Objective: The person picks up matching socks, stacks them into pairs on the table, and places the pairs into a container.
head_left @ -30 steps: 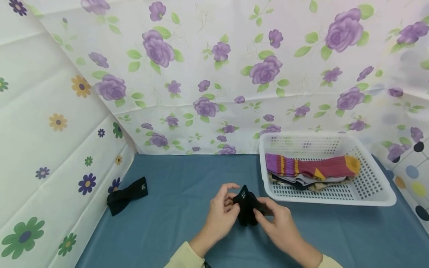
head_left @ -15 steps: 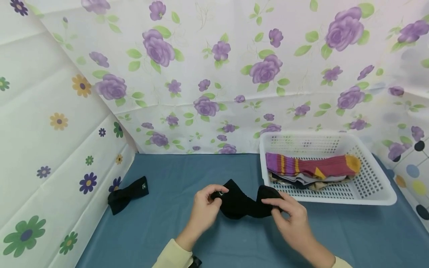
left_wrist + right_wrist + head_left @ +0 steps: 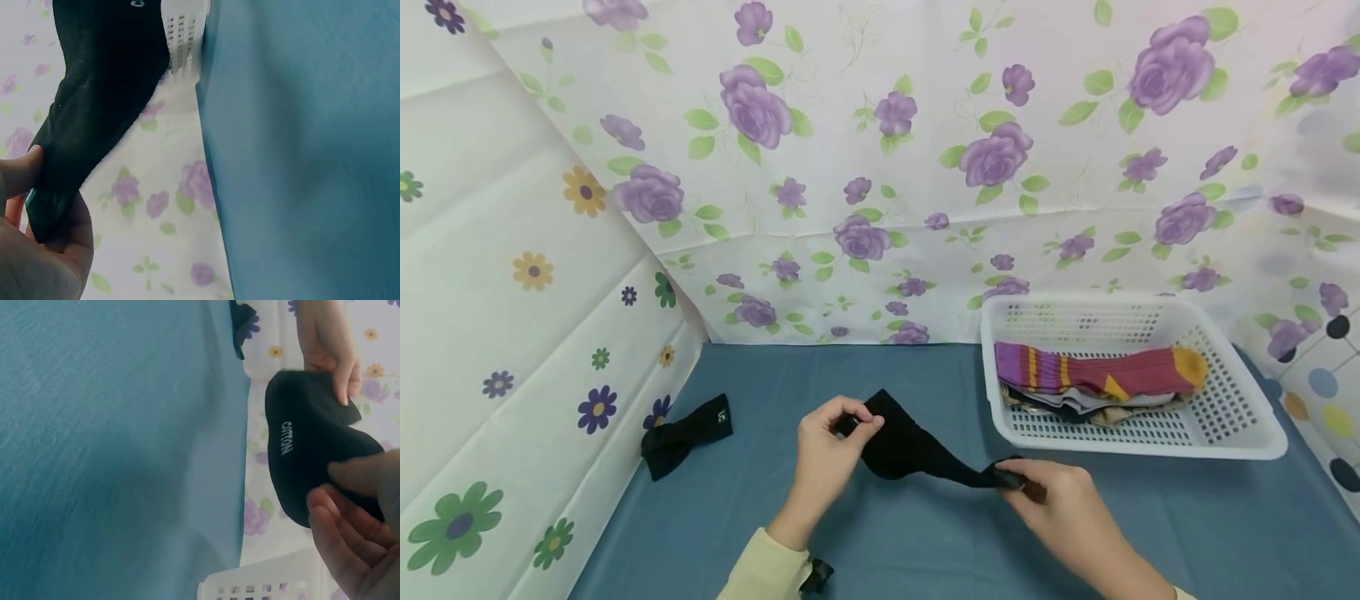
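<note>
A black sock [image 3: 904, 443] is stretched above the table between my two hands. My left hand [image 3: 824, 457] pinches one end, between thumb and fingers. The other end is gripped by my right hand [image 3: 1063, 504], lower down and in front of the basket. Light "COTTON" lettering shows on the sock [image 3: 294, 444] in the right wrist view. Over at the table's left side lies a second black sock [image 3: 688, 435], bunched at its middle, with a small light mark near one end.
At the back right stands a white perforated basket [image 3: 1138, 450] with a stack of folded socks, a maroon, purple and yellow sock [image 3: 1101, 372] on top. Blue cloth [image 3: 835, 375] covers the table. Flowered sheets [image 3: 820, 167] hang behind and at the sides.
My hands have drawn apart, the left going left and the right moving right and slightly down. The black sock has gone from bunched to stretched out. The second sock has not moved.
</note>
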`<state>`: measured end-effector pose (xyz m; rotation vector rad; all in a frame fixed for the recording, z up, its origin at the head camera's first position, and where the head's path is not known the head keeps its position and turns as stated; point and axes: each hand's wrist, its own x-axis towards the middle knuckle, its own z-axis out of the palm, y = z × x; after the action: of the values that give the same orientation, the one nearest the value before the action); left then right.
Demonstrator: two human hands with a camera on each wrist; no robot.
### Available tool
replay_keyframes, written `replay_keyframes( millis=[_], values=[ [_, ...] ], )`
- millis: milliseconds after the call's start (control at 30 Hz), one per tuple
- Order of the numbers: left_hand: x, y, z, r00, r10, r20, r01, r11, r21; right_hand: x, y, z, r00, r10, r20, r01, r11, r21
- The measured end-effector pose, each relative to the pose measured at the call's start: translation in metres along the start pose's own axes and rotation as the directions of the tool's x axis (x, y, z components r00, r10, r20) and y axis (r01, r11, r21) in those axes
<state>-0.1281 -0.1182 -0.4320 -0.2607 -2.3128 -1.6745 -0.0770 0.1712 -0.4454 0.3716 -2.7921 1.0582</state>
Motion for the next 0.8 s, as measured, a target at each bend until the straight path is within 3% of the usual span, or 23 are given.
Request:
replay_keyframes(
  millis=[67,133,300,367,533,667,800],
  values=[
    [0.001,0.0,-0.005,0.999,0.033,-0.018,-0.033,0.999,0.04,-0.001,0.0,-0.001,1.0,0.028,0.004,-0.028,0.999,0.019],
    [0.0,0.009,-0.011,0.998,0.056,-0.016,-0.054,0.994,0.092,-0.001,0.001,-0.001,0.999,0.048,0.024,-0.049,0.998,0.031],
    [-0.003,0.006,-0.021,0.989,0.127,0.071,-0.139,0.967,0.211,-0.006,0.008,0.001,1.0,-0.011,0.012,0.011,1.0,-0.004],
    [-0.004,-0.006,-0.023,0.983,0.151,0.1,-0.171,0.956,0.239,-0.007,0.012,0.002,0.999,-0.05,-0.013,0.05,0.998,-0.029],
    [-0.009,-0.011,-0.025,0.987,0.12,0.107,-0.146,0.95,0.276,-0.007,0.017,0.002,0.998,-0.048,0.039,0.046,0.998,0.047],
    [-0.011,-0.014,-0.027,0.99,0.087,0.109,-0.116,0.947,0.298,-0.008,0.019,0.004,0.996,0.019,0.09,-0.032,0.989,0.145],
    [-0.014,-0.016,-0.028,0.991,0.057,0.122,-0.091,0.95,0.297,-0.008,0.023,0.006,0.994,0.085,0.073,-0.098,0.976,0.193]
  ],
)
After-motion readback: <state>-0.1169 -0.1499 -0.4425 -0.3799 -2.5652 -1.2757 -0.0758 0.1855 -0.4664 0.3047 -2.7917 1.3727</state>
